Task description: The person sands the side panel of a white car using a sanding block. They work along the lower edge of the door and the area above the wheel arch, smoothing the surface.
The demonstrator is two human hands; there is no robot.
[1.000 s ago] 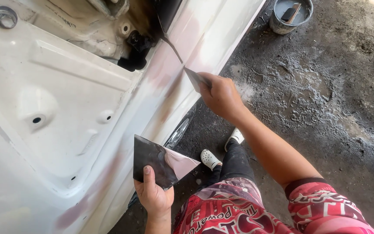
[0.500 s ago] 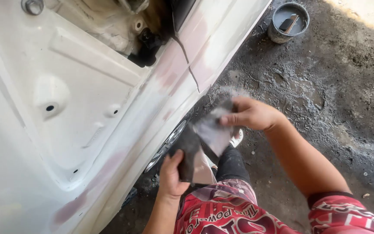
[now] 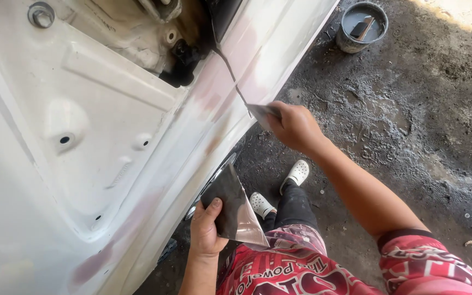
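Your right hand presses a small dark spreader blade flat against the white car panel, right beside the seam, where pinkish filler patches show. Your left hand grips a dark mixing board held low by the panel's lower edge; its far face is hidden. A grey bucket stands well apart on the dirty floor, its contents hard to make out.

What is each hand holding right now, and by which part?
Left hand grips a dark flat board by its lower edge; right hand pinches a small spreader blade at its rear end.
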